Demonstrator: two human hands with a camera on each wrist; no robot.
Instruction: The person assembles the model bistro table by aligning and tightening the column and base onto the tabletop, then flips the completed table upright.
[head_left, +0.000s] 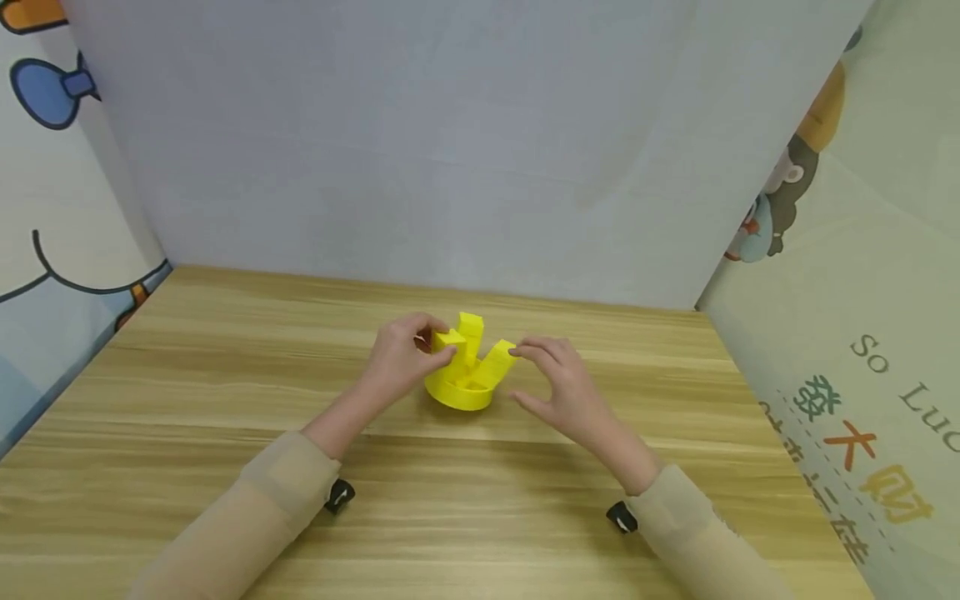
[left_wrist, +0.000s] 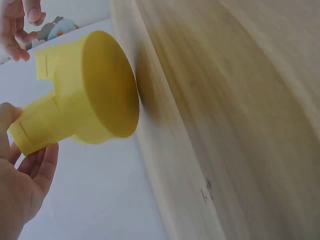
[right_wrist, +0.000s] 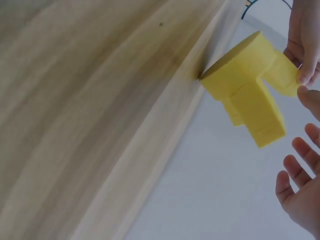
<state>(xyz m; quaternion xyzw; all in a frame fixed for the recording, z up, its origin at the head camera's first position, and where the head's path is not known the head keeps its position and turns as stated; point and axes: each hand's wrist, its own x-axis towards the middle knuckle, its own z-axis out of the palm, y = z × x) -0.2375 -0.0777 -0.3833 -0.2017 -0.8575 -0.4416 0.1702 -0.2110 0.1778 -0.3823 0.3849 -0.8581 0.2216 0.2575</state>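
Note:
A yellow plastic piece with a round, ring-like base and three blocky prongs (head_left: 461, 397) is above the wooden table, in the middle of the head view. My left hand (head_left: 401, 357) pinches its left prong between thumb and fingers. From the left wrist camera, the wide round underside of the yellow piece (left_wrist: 67, 107) shows, tilted, with its lower rim close to the tabletop. My right hand (head_left: 566, 387) is beside the right prong, thumb and fingers spread apart, index fingertip right at the prong's top. In the right wrist view the right hand's fingers (right_wrist: 302, 172) hold nothing.
The wooden table (head_left: 480, 517) extends on all sides of the hands. Behind it rises a plain pale backdrop (head_left: 420, 167). Printed cloths hang at the left (head_left: 82, 217) and right (head_left: 885, 275) sides. A small black strap end (head_left: 340, 496) sticks out by the left sleeve.

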